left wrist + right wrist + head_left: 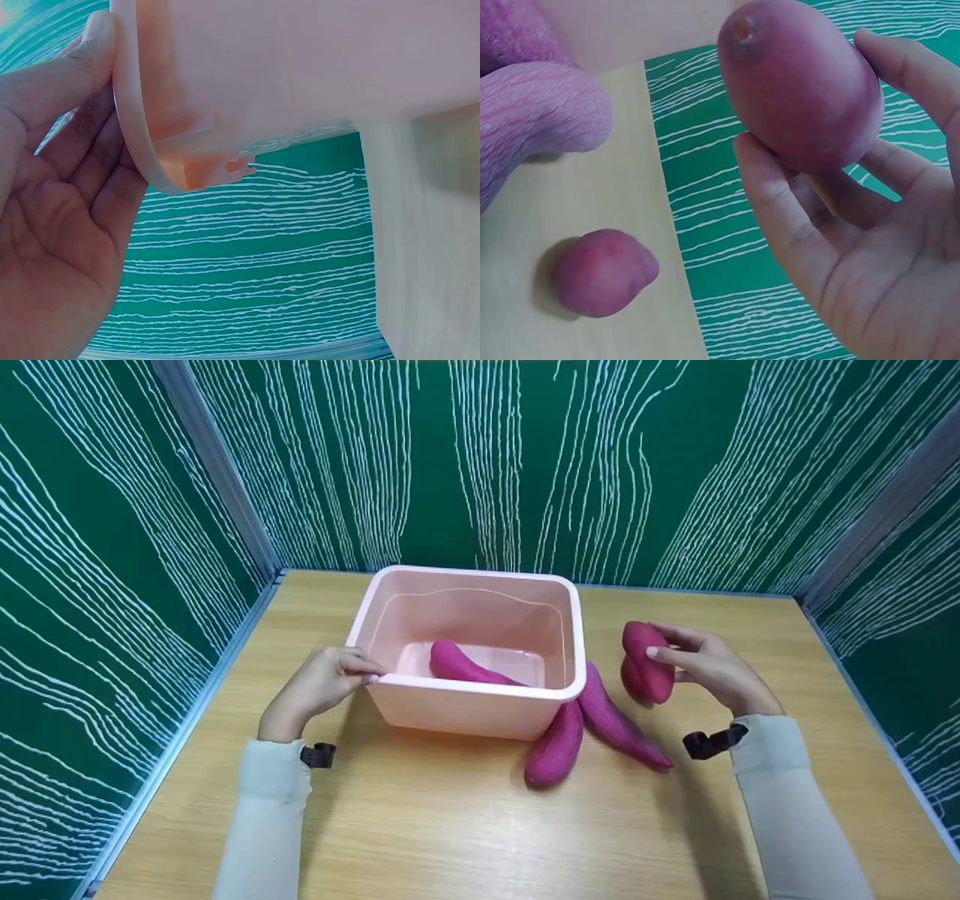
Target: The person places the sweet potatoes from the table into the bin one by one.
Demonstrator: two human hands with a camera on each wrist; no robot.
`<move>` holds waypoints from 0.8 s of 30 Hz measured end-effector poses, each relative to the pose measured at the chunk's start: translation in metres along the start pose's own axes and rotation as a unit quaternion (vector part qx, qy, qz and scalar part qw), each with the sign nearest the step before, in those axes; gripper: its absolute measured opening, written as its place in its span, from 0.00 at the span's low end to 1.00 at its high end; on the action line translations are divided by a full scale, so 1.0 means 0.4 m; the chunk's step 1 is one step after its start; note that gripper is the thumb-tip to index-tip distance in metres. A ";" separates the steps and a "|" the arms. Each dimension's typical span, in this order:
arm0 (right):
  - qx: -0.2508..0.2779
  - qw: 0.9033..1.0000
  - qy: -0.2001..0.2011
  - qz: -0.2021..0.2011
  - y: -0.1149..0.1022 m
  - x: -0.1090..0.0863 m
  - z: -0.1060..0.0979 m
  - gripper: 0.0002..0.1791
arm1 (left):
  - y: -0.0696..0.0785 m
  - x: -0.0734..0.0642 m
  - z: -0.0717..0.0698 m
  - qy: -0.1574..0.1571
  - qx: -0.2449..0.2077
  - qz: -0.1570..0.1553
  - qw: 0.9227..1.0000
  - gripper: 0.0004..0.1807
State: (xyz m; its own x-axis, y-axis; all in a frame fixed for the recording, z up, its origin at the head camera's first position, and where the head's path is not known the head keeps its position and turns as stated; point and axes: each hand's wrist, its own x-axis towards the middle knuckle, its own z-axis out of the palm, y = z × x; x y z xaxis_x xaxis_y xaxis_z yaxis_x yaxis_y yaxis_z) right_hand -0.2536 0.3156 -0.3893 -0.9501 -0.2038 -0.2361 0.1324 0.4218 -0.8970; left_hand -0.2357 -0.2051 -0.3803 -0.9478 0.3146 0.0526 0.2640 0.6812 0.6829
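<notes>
My left hand [326,682] grips the front left corner of a pale pink plastic bin [457,712], thumb and fingers at its rim [129,82]. A long magenta sweet potato [466,666] lies inside, its lower end hidden by the front wall. My right hand [709,664] holds a smooth red-pink mango [799,86] between thumb and fingers, right of the bin. A second red-pink mango [604,271] rests on the table; in the head view the held one partly covers it.
Two long purple-pink sweet potatoes [556,746] [619,724] lie at the bin's front right corner, partly under its rim in the head view. The wooden table [420,825] is bounded at the back and sides by green panels [427,472] with wavy white lines.
</notes>
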 end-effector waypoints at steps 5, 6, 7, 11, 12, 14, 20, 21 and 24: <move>-0.012 1.000 -0.005 -0.005 -0.028 0.005 0.000 0.43 | 0.002 0.000 0.001 -0.002 -0.002 -0.008 1.000 0.11; -0.012 1.000 -0.005 -0.006 -0.032 0.005 0.000 0.43 | 0.002 0.001 0.001 -0.002 -0.002 -0.010 1.000 0.11; -0.012 1.000 -0.006 -0.007 -0.036 0.005 0.000 0.43 | 0.002 0.002 0.001 -0.003 -0.002 -0.012 1.000 0.11; -0.011 1.000 -0.004 -0.009 -0.047 0.005 0.000 0.42 | 0.002 0.005 0.000 -0.005 -0.002 -0.020 1.000 0.11; -0.011 1.000 -0.002 -0.009 -0.049 0.006 0.000 0.42 | 0.002 0.007 -0.001 -0.005 -0.002 -0.021 1.000 0.11; -0.013 1.000 0.000 -0.011 -0.053 0.007 0.001 0.42 | 0.001 0.008 -0.001 -0.005 -0.002 -0.021 1.000 0.11; -0.021 1.000 -0.001 -0.008 -0.071 0.011 0.008 0.43 | -0.001 0.009 0.000 -0.004 -0.004 -0.025 1.000 0.12; -0.020 1.000 -0.002 -0.008 -0.074 0.013 0.011 0.43 | -0.001 0.008 0.001 -0.005 -0.005 -0.026 1.000 0.12; -0.015 1.000 -0.001 -0.011 -0.085 0.020 0.019 0.43 | -0.002 0.007 0.002 -0.004 -0.008 -0.025 1.000 0.12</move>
State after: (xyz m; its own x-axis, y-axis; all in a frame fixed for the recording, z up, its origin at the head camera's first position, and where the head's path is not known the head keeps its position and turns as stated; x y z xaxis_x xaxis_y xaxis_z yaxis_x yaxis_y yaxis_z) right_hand -0.2634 0.2930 -0.3634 -0.9519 -0.2160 -0.2172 0.1026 0.4434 -0.8904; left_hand -0.2384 -0.2042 -0.3813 -0.9584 0.2852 0.0126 0.2130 0.6851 0.6967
